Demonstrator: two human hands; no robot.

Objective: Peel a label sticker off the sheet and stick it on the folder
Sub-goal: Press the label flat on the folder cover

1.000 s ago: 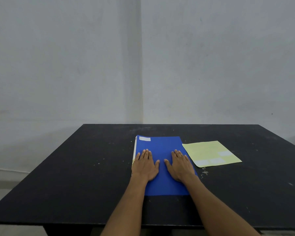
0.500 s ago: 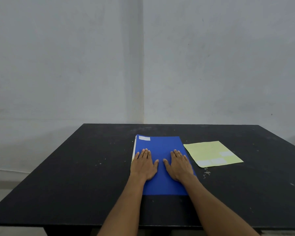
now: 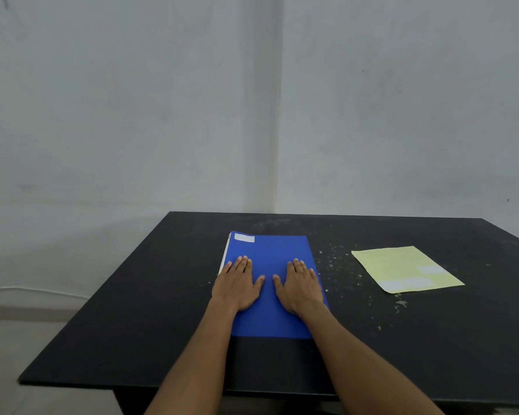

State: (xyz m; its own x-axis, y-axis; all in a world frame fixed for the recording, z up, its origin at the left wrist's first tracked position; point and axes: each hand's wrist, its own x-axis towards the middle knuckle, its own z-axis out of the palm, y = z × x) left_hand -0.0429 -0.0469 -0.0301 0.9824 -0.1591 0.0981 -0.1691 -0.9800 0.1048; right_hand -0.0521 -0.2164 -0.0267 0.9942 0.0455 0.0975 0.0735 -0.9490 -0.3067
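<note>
A blue folder (image 3: pixel 277 250) lies closed on the black table (image 3: pixel 138 310), with a white label sticker (image 3: pixel 244 237) stuck in its far left corner. My left hand (image 3: pixel 237 284) and my right hand (image 3: pixel 300 286) lie flat, palms down, side by side on the cover; neither holds anything. A pale yellow-green sticker sheet (image 3: pixel 393 262) lies to the right, apart from the folder. White labels (image 3: pixel 405 284) sit near its front edge.
White specks and scuffs dot the tabletop between folder and sheet (image 3: pixel 336 265). Grey walls meet in a corner behind the table. The table's front edge (image 3: pixel 192 387) runs just below my forearms.
Both hands have slid the folder to the left, opening a gap between it and the sticker sheet. The view has also shifted a little.
</note>
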